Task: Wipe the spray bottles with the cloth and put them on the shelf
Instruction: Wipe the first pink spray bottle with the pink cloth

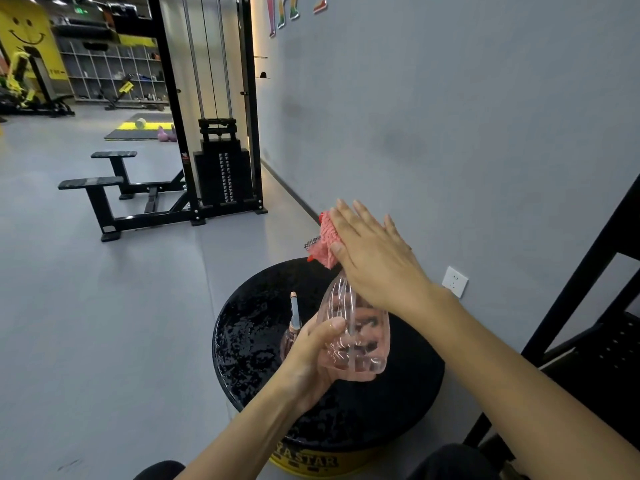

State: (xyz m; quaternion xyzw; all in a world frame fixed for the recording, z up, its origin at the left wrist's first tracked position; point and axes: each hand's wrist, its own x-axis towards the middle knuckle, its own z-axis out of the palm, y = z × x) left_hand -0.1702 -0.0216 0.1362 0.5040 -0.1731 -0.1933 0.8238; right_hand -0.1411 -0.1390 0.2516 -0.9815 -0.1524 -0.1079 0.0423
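Note:
My left hand [317, 348] grips a clear pink spray bottle [356, 334] by its lower body and holds it upright above a round black stool [249, 341]. My right hand [375, 258] lies with straight fingers over a pink cloth [325, 242] and presses it onto the bottle's top, hiding the spray head. A second pink spray bottle [293, 318] stands on the stool just left of my left hand; only its nozzle and part of its neck show.
A black metal shelf frame [588, 306] stands at the right against the grey wall, with a white wall socket [454, 281] beside it. A black cable weight machine [221, 168] and its benches occupy the floor to the left and behind.

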